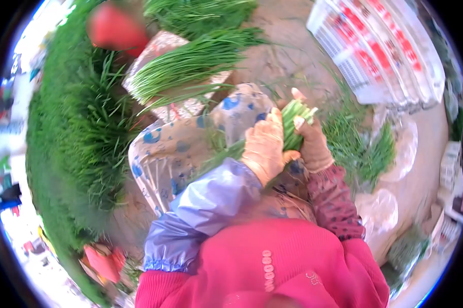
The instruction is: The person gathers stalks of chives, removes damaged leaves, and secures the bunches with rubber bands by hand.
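In the head view, holding a bunch of chives [293, 111], judging by the grassy green stalks, in a gloved left hand [264, 145] and a gloved right hand [314, 144], above a blue-spotted apron [182, 146], with pale cut ends facing away and leaves trailing back toward the blue-violet left sleeve [216, 187]. Likely light for its bulk, fairly springy near the pale ends and limp toward the leaf tips; probably slick if damp, and apt to bruise under a hard squeeze. Best taken around the firm stalks just behind the cut ends, with a full wrap so as not to lose single stalks. Clasping the stalks with the left fingers, curled and snug. Grasping near the cut ends with the right, thumb bent, one fingertip poking out beyond; unable to tell how the hidden fingers lie. Near a larger heap of chives [195, 61] on a speckled block [190, 108] ahead, and beside green scraps [342, 126] scattered to the right.
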`<state>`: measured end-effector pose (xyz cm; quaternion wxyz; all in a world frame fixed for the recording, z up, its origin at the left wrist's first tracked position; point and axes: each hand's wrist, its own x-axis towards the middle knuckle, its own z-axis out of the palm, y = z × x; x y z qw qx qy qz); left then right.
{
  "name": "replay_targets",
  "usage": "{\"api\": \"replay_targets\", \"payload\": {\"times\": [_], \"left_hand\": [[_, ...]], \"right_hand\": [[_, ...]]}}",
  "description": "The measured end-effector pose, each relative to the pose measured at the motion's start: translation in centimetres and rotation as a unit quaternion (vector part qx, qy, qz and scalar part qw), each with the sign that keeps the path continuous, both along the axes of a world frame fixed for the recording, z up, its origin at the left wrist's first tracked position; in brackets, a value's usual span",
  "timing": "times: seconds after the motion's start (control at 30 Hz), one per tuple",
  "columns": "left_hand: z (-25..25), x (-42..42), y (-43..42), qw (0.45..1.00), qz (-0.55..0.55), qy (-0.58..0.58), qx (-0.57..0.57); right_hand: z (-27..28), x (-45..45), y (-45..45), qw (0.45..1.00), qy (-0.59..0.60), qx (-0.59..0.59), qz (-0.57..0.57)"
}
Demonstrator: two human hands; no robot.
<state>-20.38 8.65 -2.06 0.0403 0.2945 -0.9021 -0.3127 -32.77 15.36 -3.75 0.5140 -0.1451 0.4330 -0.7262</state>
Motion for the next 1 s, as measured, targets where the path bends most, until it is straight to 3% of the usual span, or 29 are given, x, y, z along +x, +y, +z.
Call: {"api": "replay_targets", "payload": {"times": [0.17,0.27,0.3,0.33,0.43,0.47,0.5,0.6,0.63,0.67,0.7,0.77,0.8,0.87,0.93,1.0], "left_hand": [[-1.8,0.7,1.5,0.997,0.020,0.024,-0.064],[1.9,0.5,-0.1,0.975,0.063,0.044,0.208],[0.2,1.2,0.2,0.958,0.054,0.204,0.195],[-1.0,1.7,-0.5,0.948,0.022,0.264,0.177],[-0.4,3.9,-3.4,0.948,0.045,0.314,0.037],[0.5,4.2,-4.2,0.886,0.083,0.426,0.161],[1.9,5.5,-5.0,0.877,0.125,0.418,0.200],[0.7,10.0,-8.9,0.876,0.205,0.394,0.190],[0.3,11.5,-10.1,0.872,0.233,0.381,0.200],[0.1,12.7,-10.8,0.832,0.256,0.404,0.281],[0.1,13.4,-11.1,0.832,0.256,0.405,0.278],[-1.6,15.4,-12.2,0.837,0.202,0.414,0.295],[-3.2,15.9,-13.1,0.836,0.154,0.429,0.305],[-1.0,14.9,-11.4,0.865,0.171,0.398,0.253],[0.1,14.9,-11.8,0.886,0.134,0.344,0.280],[3.2,13.7,-12.1,0.884,0.057,0.309,0.345]], "right_hand": [[1.2,1.2,-1.4,0.996,0.064,0.064,-0.016],[2.0,1.6,-1.5,0.983,0.099,0.139,-0.071],[1.9,1.5,-1.4,0.978,0.118,0.151,-0.083],[1.9,0.9,-1.3,0.972,0.140,0.160,-0.096],[2.3,-2.8,-1.8,0.964,0.166,0.136,-0.159],[3.3,-4.6,-2.0,0.959,0.169,0.120,-0.192],[5.2,-6.4,-2.1,0.954,0.173,0.099,-0.222],[14.1,-10.9,-1.6,0.895,0.389,-0.071,-0.206],[17.0,-11.2,-1.1,0.906,0.334,-0.127,-0.227],[19.1,-11.8,-0.8,0.916,0.273,-0.191,-0.223],[20.3,-13.3,-0.3,0.914,0.334,-0.062,-0.223],[18.8,-21.4,-1.8,0.814,0.524,-0.040,-0.248],[19.6,-21.2,-1.4,0.790,0.560,0.009,-0.251],[21.7,-18.4,-2.2,0.768,0.603,-0.059,-0.206],[23.0,-17.7,-3.0,0.796,0.575,-0.085,-0.165],[24.3,-15.5,-4.2,0.834,0.541,-0.107,-0.028]]}}
